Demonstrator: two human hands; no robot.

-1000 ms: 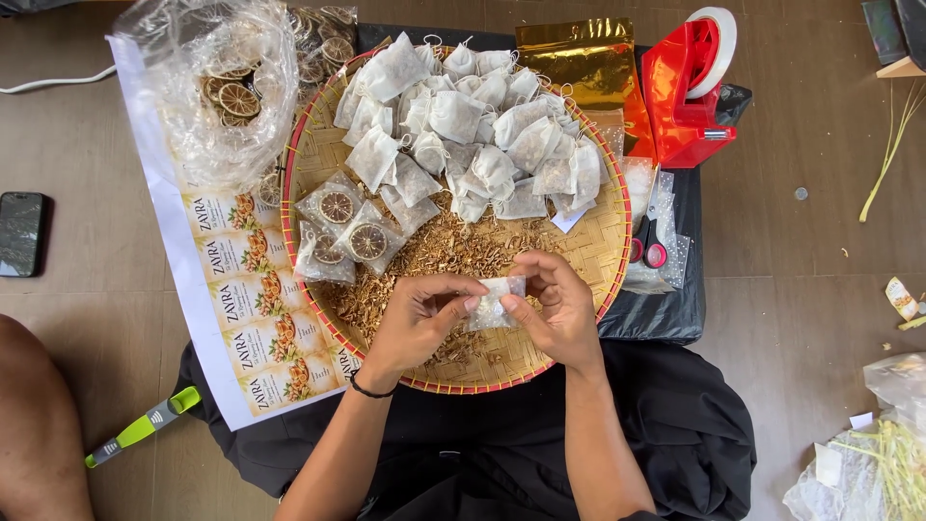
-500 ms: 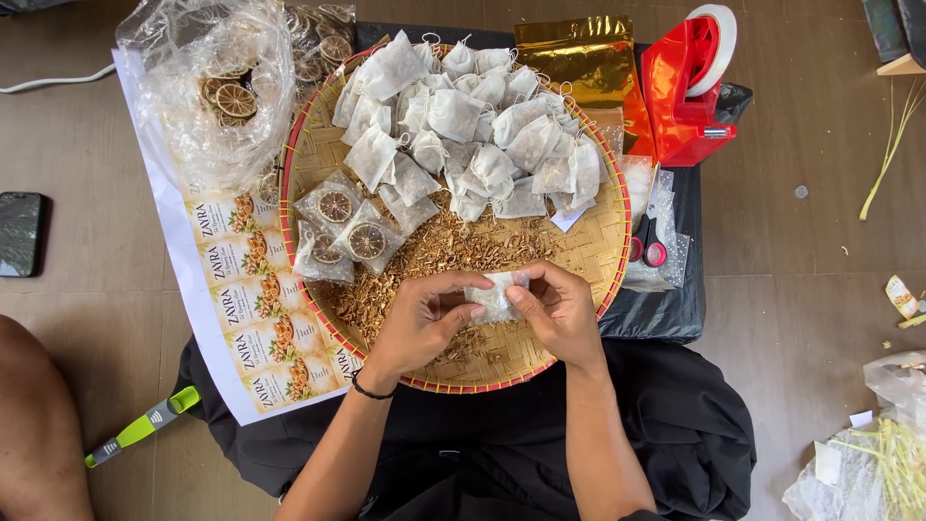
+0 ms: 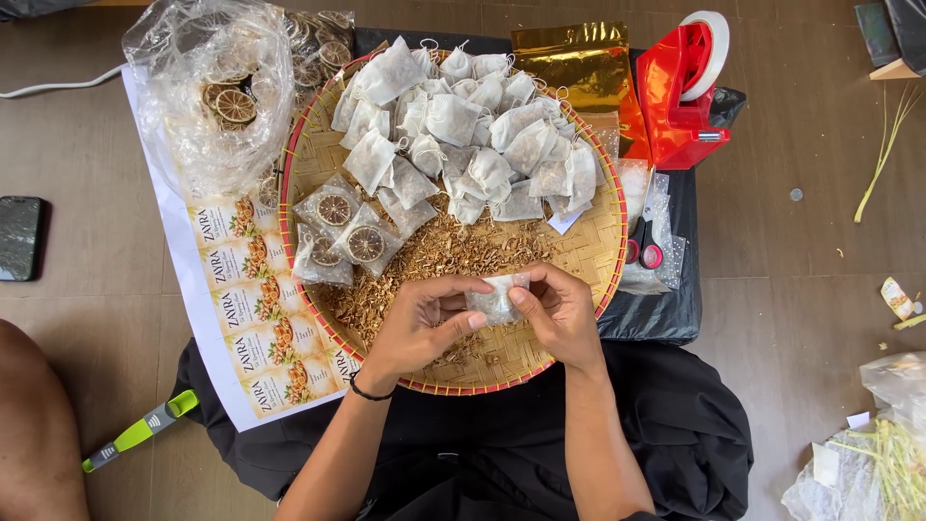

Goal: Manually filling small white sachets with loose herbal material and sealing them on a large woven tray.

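Note:
Both hands hold one small white mesh pouch (image 3: 499,299) over the near part of a round woven tray (image 3: 590,253). My left hand (image 3: 422,320) pinches its left side and my right hand (image 3: 557,311) grips its right side. Loose dried herb shreds (image 3: 434,259) lie on the tray just beyond my fingers. A heap of several filled white pouches (image 3: 463,135) covers the tray's far half. Clear packets with dried citrus slices (image 3: 340,232) rest on the tray's left part.
A clear bag of dried citrus slices (image 3: 214,96) and a sheet of printed labels (image 3: 253,318) lie left of the tray. A red tape dispenser (image 3: 681,92), gold foil bag (image 3: 577,68) and scissors (image 3: 644,253) sit right. A phone (image 3: 19,236) and green tool (image 3: 135,430) lie left.
My hands have stayed over the tray's near edge. The fingers have shifted slightly on the small pouch, working it between them.

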